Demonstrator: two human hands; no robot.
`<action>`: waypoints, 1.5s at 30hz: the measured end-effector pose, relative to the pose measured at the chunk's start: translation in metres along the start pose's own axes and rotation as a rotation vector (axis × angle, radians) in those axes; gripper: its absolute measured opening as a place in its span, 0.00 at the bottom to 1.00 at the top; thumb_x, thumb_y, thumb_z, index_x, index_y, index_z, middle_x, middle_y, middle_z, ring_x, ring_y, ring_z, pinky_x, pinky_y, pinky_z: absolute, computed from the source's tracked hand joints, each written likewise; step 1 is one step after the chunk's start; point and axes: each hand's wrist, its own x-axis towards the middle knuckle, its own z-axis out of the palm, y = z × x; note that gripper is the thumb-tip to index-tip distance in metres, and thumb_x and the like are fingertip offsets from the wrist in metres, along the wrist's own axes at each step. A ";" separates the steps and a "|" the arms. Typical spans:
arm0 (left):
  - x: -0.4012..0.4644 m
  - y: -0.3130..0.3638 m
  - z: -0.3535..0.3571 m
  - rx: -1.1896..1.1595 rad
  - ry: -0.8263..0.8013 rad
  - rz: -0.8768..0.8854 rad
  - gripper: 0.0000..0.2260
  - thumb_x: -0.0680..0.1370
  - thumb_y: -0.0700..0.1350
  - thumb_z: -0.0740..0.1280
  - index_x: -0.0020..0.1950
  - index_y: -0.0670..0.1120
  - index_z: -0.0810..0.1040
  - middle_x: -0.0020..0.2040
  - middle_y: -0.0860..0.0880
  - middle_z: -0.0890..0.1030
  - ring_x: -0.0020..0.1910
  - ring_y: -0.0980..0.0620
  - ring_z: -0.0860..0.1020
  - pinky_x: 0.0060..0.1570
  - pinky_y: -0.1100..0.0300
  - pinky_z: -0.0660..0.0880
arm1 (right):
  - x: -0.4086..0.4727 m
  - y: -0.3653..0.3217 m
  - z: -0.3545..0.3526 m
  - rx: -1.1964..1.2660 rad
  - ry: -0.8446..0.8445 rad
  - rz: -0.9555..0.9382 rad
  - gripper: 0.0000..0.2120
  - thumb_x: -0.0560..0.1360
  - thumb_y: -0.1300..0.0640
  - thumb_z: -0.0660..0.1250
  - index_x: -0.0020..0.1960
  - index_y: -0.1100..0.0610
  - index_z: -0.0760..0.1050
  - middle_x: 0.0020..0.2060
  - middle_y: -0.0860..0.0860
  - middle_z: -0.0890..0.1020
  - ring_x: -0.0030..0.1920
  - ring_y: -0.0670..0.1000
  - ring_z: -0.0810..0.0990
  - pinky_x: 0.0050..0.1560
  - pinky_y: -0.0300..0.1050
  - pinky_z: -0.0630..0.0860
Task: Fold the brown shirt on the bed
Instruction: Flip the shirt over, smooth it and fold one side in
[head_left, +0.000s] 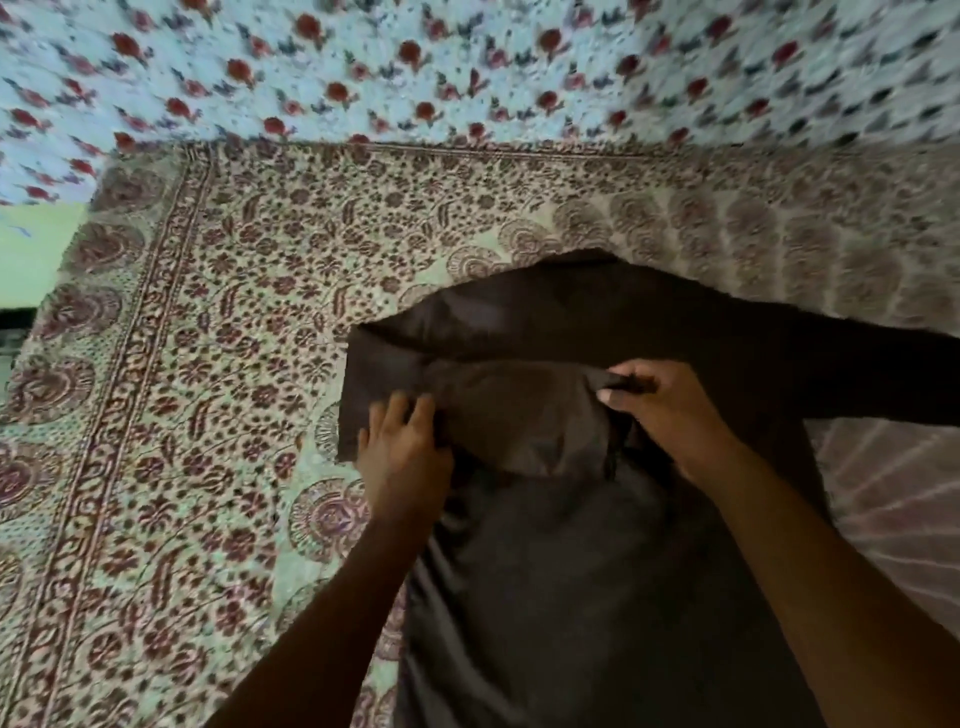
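The brown shirt lies spread on the bed, its body running toward me and one sleeve stretching off to the right. Near the shirt's top a lighter flap of cloth is folded over. My left hand rests on the shirt's left side at that flap, fingers pointing away and partly tucked against the fabric. My right hand pinches a fold of the shirt's cloth between thumb and fingers at the flap's right end. The frame is blurred by motion.
A printed bedspread with brown floral pattern and a border covers the bed. Beyond it lies a pale blue cloth with red flowers. A striped pink patch shows at the right. The bed's left edge is at the far left.
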 end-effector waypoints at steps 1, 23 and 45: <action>0.002 0.022 0.005 -0.025 -0.012 0.028 0.23 0.63 0.46 0.63 0.57 0.42 0.78 0.55 0.40 0.79 0.53 0.34 0.77 0.45 0.44 0.76 | 0.012 0.004 -0.017 -0.082 0.067 -0.039 0.04 0.78 0.61 0.73 0.49 0.52 0.83 0.48 0.49 0.86 0.51 0.50 0.83 0.52 0.44 0.77; 0.026 0.258 0.171 -0.176 -0.215 0.301 0.26 0.83 0.41 0.58 0.82 0.52 0.61 0.84 0.43 0.54 0.84 0.44 0.49 0.81 0.42 0.53 | 0.164 0.076 -0.203 -0.923 0.354 0.019 0.11 0.81 0.63 0.65 0.64 0.59 0.75 0.62 0.63 0.77 0.62 0.66 0.78 0.61 0.60 0.75; 0.016 0.222 0.157 -0.165 -0.370 0.262 0.32 0.78 0.49 0.70 0.81 0.53 0.62 0.85 0.49 0.49 0.84 0.48 0.43 0.81 0.46 0.47 | 0.110 0.150 -0.140 -0.968 0.283 -0.129 0.21 0.81 0.49 0.64 0.70 0.57 0.71 0.74 0.61 0.64 0.74 0.65 0.64 0.69 0.66 0.66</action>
